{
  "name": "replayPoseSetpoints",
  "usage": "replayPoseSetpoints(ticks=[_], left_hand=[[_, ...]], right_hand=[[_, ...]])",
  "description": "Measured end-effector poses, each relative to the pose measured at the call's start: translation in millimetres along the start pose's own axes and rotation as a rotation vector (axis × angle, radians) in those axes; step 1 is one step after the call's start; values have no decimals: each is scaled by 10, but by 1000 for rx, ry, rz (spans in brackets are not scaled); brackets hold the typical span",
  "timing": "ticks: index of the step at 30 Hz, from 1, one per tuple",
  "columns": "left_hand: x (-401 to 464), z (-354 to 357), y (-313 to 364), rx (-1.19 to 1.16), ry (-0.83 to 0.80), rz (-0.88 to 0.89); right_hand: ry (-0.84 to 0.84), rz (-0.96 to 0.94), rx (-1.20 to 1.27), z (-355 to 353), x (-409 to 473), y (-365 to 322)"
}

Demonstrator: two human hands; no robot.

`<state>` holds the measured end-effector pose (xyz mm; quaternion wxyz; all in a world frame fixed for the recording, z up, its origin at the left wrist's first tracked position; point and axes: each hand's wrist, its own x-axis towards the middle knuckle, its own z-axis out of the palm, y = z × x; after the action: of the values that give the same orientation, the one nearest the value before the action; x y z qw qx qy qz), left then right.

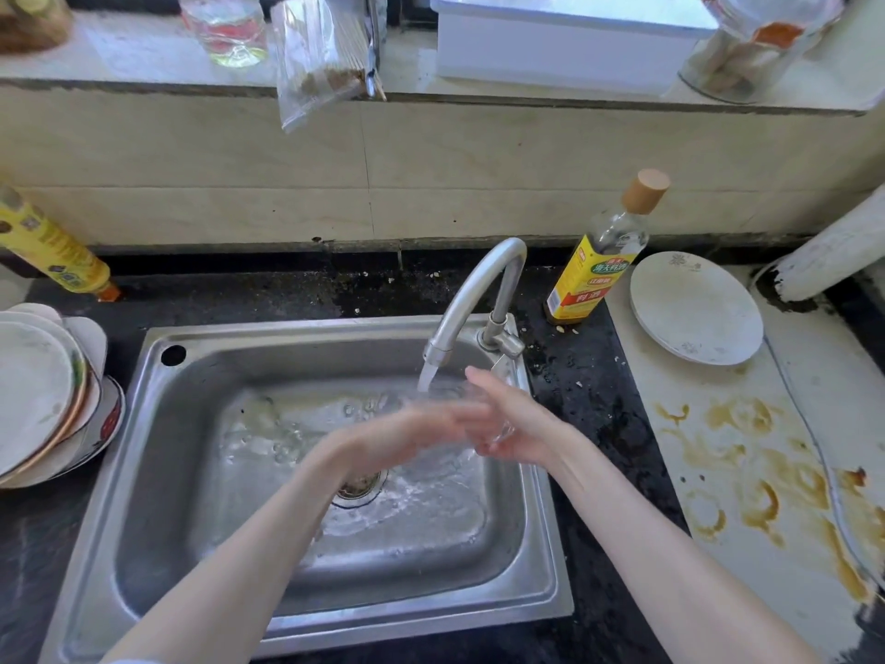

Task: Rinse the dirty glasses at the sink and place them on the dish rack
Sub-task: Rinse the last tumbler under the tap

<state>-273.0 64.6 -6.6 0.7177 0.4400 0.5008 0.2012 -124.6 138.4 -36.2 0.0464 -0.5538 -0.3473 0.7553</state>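
Rinse under way: right hand grips glass under running tap; left hand blurred, grip unclear. Racking outstanding; no rack visible.

I see both bare forearms reaching forward and converging, right hand palm-up with fingers cupped and thumb raised, left hand motion-blurred with fingers extended toward the right palm, I cannot tell its grip
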Motion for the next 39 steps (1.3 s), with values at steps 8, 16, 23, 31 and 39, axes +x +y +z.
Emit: replayPoseSetpoints(ticks=[8,16,23,31,39], left_hand=[[-68,-93,3,-136,276,37],[27,-202,15,-640,324,-66],[56,-147,-15,-911,146,-68],[145,-123,0,-873,122,-109],[185,-108,50,-869,120,-160]], right_hand=[[69,-82,-17,-15,83,225],[62,-463,110,98,74,337],[125,-334,252,32,62,342],[145,-284,318,-31,42,398],[139,-262,365,-59,68,450]])
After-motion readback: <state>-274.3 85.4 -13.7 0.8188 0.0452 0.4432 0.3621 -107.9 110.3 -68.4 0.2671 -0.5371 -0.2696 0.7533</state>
